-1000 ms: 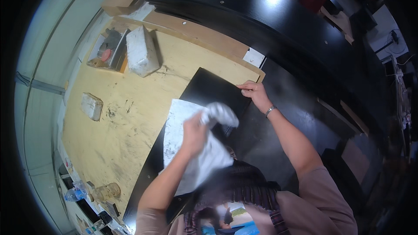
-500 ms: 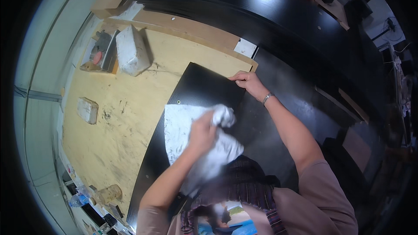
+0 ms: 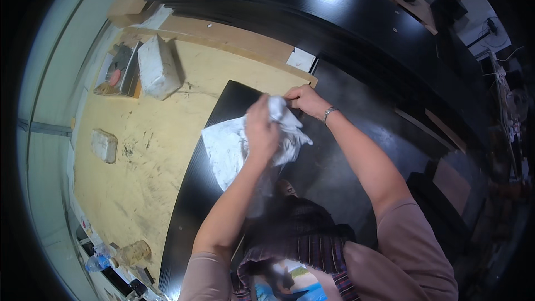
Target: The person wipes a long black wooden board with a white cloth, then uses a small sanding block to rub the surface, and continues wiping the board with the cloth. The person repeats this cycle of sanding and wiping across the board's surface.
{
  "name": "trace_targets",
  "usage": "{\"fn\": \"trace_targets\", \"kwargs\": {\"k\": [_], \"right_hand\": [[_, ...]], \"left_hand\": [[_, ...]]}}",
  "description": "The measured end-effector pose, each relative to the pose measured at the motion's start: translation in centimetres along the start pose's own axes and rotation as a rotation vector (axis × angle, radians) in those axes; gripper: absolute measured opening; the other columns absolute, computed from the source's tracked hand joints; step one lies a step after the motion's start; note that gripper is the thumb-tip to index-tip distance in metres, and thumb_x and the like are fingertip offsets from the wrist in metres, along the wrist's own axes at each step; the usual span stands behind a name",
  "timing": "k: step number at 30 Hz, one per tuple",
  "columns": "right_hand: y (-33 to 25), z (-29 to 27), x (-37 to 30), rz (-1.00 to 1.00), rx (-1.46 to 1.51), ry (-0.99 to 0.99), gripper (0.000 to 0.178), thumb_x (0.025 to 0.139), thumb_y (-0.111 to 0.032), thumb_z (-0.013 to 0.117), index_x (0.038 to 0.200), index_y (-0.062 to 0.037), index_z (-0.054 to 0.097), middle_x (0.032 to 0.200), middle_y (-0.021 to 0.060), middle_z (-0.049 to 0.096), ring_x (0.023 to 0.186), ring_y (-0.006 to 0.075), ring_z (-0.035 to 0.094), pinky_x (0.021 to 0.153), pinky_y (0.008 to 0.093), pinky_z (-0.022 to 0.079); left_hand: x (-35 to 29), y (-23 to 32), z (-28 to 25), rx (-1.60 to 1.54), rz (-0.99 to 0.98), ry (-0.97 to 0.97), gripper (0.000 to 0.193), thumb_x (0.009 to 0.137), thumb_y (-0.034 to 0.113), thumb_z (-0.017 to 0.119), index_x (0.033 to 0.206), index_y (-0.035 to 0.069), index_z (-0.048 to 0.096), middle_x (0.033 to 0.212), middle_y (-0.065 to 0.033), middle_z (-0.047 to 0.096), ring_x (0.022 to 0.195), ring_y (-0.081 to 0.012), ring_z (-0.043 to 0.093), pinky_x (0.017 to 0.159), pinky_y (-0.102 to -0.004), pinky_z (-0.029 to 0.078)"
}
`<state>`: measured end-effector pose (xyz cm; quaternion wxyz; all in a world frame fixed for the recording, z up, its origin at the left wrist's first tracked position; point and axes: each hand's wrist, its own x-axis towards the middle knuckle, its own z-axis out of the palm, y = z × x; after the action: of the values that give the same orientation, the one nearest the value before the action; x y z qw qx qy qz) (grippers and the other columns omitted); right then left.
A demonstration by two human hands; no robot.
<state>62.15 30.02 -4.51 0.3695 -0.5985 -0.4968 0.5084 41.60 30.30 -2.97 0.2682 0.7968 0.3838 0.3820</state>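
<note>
A long black wood-grain panel (image 3: 186, 203) lies along the right edge of a worn yellowish worktable (image 3: 134, 184). My left hand (image 3: 262, 128) grips a white, smudged cloth (image 3: 223, 145) and presses it on the panel near its far end. Part of the cloth bunches up beside the fingers, and the rest spreads over the panel and hangs past its right edge. My right hand (image 3: 306, 100) pinches the panel's far right corner. A metal bracelet (image 3: 330, 112) sits on the right wrist.
Beyond the table stands a stack of black panels (image 3: 278, 5). At the far left are a white wrapped block (image 3: 159, 67) and a box of odds and ends (image 3: 117, 69). A smaller block (image 3: 104, 145) lies nearer. A plastic bottle (image 3: 97, 262) is at the near left.
My left hand has moved the cloth away from me along the panel, closer to my right hand. The right hand keeps its hold on the corner. The view has shifted slightly.
</note>
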Motion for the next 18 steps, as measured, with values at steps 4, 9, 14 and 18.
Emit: {"fn": "trace_targets", "kwargs": {"k": [4, 9, 14, 18], "right_hand": [[0.0, -0.2, -0.1, 0.060, 0.024, 0.003, 0.020, 0.084, 0.000, 0.068, 0.102, 0.0048, 0.076, 0.098, 0.0128, 0.076, 0.091, 0.0159, 0.068, 0.083, 0.0278, 0.051], [-1.3, -0.1, -0.3, 0.122, 0.014, -0.004, 0.029, 0.086, 0.008, 0.062, 0.111, 0.0033, 0.076, 0.107, 0.0047, 0.074, 0.092, 0.0133, 0.067, 0.085, 0.0264, 0.053], [0.0, -0.4, 0.3, 0.053, 0.024, -0.007, 0.029, 0.085, 0.005, 0.066, 0.111, 0.0008, 0.077, 0.107, 0.0089, 0.076, 0.099, 0.0147, 0.068, 0.092, 0.0265, 0.051], [-0.9, 0.1, 0.6, 0.155, 0.048, -0.003, 0.029, 0.083, 0.006, 0.068, 0.110, 0.0000, 0.078, 0.106, 0.0112, 0.077, 0.100, 0.0150, 0.068, 0.093, 0.0264, 0.051]], "left_hand": [[1.0, 1.0, -0.1, 0.345, 0.045, -0.167, 0.066, 0.077, 0.009, 0.073, 0.138, -0.005, 0.052, 0.150, -0.0232, 0.046, 0.136, -0.0403, 0.044, 0.115, -0.0526, 0.035], [-1.8, 2.6, -0.8, 0.340, 0.319, -0.449, 0.069, 0.072, 0.008, 0.074, 0.136, -0.005, 0.055, 0.151, -0.0225, 0.047, 0.139, -0.0361, 0.046, 0.117, -0.0551, 0.034], [-1.5, 2.0, -3.9, -0.023, 0.091, -0.487, 0.049, 0.068, -0.005, 0.066, 0.117, 0.002, 0.070, 0.132, -0.0167, 0.064, 0.123, -0.0334, 0.059, 0.109, -0.0434, 0.046], [-0.3, 3.2, -2.1, 0.166, 0.195, -0.418, 0.061, 0.075, 0.006, 0.074, 0.134, 0.001, 0.058, 0.146, -0.0197, 0.052, 0.135, -0.0375, 0.049, 0.112, -0.0468, 0.041]]}}
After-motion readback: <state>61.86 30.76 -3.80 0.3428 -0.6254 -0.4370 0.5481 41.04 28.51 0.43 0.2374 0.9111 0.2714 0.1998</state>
